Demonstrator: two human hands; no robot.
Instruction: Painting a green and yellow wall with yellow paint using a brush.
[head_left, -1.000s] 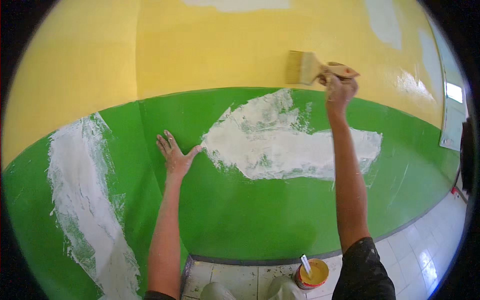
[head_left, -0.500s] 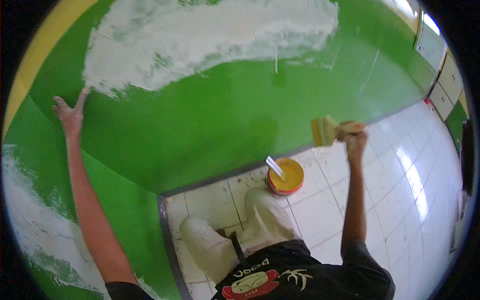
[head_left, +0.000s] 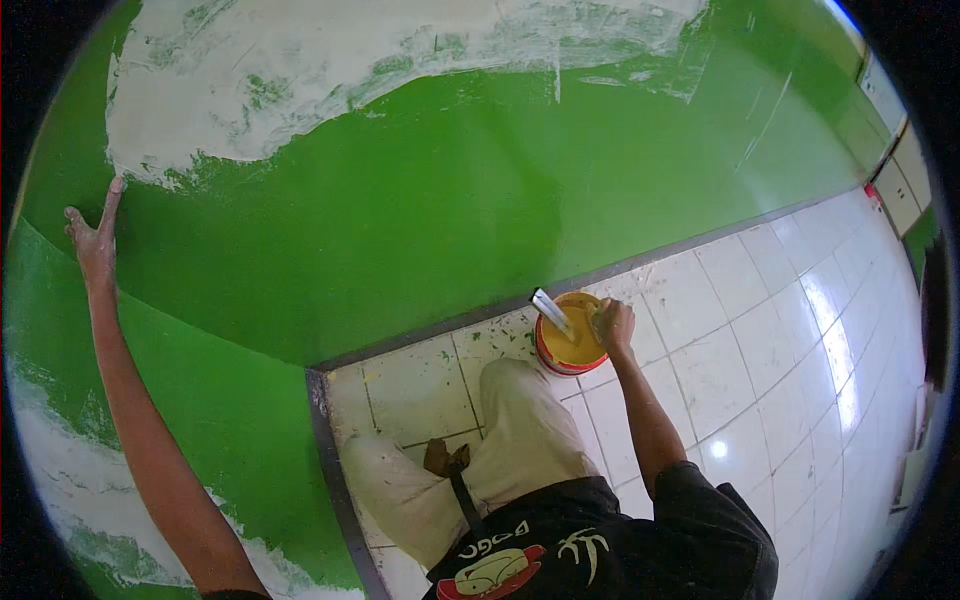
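Observation:
My left hand point(head_left: 95, 240) rests against the green wall point(head_left: 400, 220), fingers spread, just below the lower left edge of a whitish filler patch point(head_left: 230, 90). With closed fingers my right hand point(head_left: 616, 326) grips a wide paintbrush point(head_left: 597, 318), mostly hidden by the hand. The brush is at the right inner side of a round bucket point(head_left: 556, 367) with a red rim, which holds yellow-tan paint point(head_left: 573, 346). A flat silver-handled tool point(head_left: 549, 309) leans in the bucket, its lower end in the paint.
A grey skirting strip point(head_left: 680, 240) runs along the wall's foot. White floor tiles point(head_left: 690, 365) spread to the right, with specks of debris near the bucket. On the left, another whitish patch point(head_left: 80, 490) covers the adjoining wall. Pale cabinets point(head_left: 893, 190) stand far right.
My right hand has brought the paintbrush down and left from the air into the bucket. My left hand stays on the wall below the filler patch. The view has shifted slightly.

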